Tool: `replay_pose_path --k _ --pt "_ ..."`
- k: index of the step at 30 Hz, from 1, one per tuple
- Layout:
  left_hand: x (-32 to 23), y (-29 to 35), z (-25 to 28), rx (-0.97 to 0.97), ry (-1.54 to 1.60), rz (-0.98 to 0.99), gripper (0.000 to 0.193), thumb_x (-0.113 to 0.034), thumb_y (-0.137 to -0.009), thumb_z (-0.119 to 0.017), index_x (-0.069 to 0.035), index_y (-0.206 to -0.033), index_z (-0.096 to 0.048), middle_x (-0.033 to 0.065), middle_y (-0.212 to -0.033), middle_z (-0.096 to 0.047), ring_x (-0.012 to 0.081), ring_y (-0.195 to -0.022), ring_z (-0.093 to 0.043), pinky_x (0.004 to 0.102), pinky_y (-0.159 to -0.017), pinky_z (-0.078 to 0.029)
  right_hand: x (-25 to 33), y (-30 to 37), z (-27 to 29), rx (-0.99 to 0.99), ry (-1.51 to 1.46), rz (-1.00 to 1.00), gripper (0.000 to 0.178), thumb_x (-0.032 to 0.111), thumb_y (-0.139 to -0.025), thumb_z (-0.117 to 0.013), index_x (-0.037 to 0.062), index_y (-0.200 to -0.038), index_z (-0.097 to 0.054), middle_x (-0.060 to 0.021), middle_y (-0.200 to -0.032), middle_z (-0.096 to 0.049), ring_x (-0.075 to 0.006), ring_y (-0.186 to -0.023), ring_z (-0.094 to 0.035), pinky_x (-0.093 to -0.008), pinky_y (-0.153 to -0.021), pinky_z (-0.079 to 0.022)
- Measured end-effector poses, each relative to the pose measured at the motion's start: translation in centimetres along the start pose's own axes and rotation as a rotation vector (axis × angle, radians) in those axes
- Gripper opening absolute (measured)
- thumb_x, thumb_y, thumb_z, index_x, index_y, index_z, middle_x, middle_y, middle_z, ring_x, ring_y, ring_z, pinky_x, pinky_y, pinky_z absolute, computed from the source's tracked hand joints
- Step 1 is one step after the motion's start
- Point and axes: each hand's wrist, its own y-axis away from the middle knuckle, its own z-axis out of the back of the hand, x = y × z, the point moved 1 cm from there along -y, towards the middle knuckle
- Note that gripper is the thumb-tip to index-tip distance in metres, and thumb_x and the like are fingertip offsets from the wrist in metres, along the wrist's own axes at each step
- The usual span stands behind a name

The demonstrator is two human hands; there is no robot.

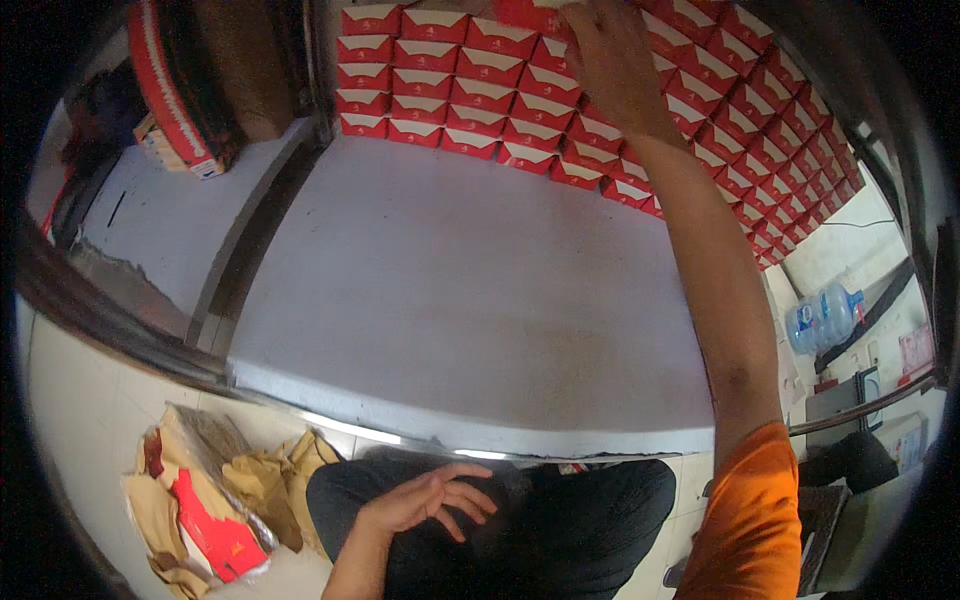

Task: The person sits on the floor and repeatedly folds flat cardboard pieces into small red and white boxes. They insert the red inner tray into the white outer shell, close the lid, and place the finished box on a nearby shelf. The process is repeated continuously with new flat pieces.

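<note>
My right arm, in an orange sleeve, reaches far across the table to the stacked boxes. At the top edge my right hand (606,45) grips a red box (527,14) above the upper rows; part of the box and some fingertips are cut off or hidden. Many small red boxes with cream flaps (487,95) form a wall along the far side, curving down the right. Low in front of me, my left hand (425,500) hangs over my dark-trousered lap, fingers apart and holding nothing.
The pale table top (460,280) ends in a metal-trimmed front edge. Torn brown paper and a red piece of packaging (215,530) lie on the floor at left. A clear blue water jug (825,318) is at right. A patterned red carton (170,90) stands at far left.
</note>
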Motion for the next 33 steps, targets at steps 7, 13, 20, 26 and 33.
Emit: replay_pose_path --k 7,13,20,26,33 --pt "-0.3 0.0 0.4 -0.234 -0.009 -0.073 0.081 -0.058 -0.090 -0.060 -0.002 -0.144 -0.036 0.0289 -0.117 -0.061 0.0310 -0.095 -0.066 0.0368 -0.062 -0.061 -3.2 5.4 -9.2 0.271 0.178 -0.219 0.051 0.029 -0.090 -0.066 0.0061 -0.133 -0.054 -0.0267 -0.145 -0.038 -0.0435 -0.135 -0.035 -0.0544 -0.110 -0.033" --pt "-0.5 -0.3 -0.8 -0.342 -0.087 -0.157 0.075 -0.051 -0.090 -0.064 0.002 -0.139 -0.042 0.0263 -0.110 -0.063 0.0274 -0.085 -0.067 0.0347 -0.056 -0.060 0.2 22.9 10.4 0.588 -0.199 -0.427 0.064 0.039 -0.082 -0.070 0.0083 -0.135 -0.053 -0.0181 -0.130 -0.059 -0.0382 -0.125 -0.052 -0.0501 -0.104 -0.042" --pt "-0.1 -1.6 -1.6 -0.400 -0.268 -0.133 0.062 -0.044 -0.095 -0.058 -0.002 -0.139 -0.043 0.0205 -0.107 -0.064 0.0219 -0.082 -0.066 0.0310 -0.053 -0.058 -6.8 48.3 25.5 1.230 0.172 -1.149 0.081 0.055 -0.073 -0.078 0.0097 -0.136 -0.054 -0.0211 -0.122 -0.063 -0.0380 -0.115 -0.061 -0.0468 -0.096 -0.049" --pt "0.4 -1.5 -2.0 -0.469 -0.285 -0.163 0.054 -0.036 -0.098 -0.055 -0.003 -0.139 -0.043 0.0192 -0.109 -0.064 0.0199 -0.084 -0.066 0.0294 -0.054 -0.058 -11.1 51.7 26.4 1.181 -0.100 -1.027 0.070 0.055 -0.074 -0.078 0.0084 -0.125 -0.065 -0.0207 -0.111 -0.070 -0.0384 -0.104 -0.067 -0.0430 -0.091 -0.053" --pt "1.1 -0.9 -1.8 -0.433 -0.296 -0.169 0.051 -0.033 -0.100 -0.054 -0.004 -0.140 -0.043 0.0180 -0.111 -0.064 0.0195 -0.086 -0.067 0.0289 -0.057 -0.058 -12.2 52.2 26.4 1.212 -0.139 -0.971 0.071 0.060 -0.078 -0.073 0.0081 -0.125 -0.065 -0.0205 -0.112 -0.069 -0.0388 -0.105 -0.066 -0.0435 -0.092 -0.052"
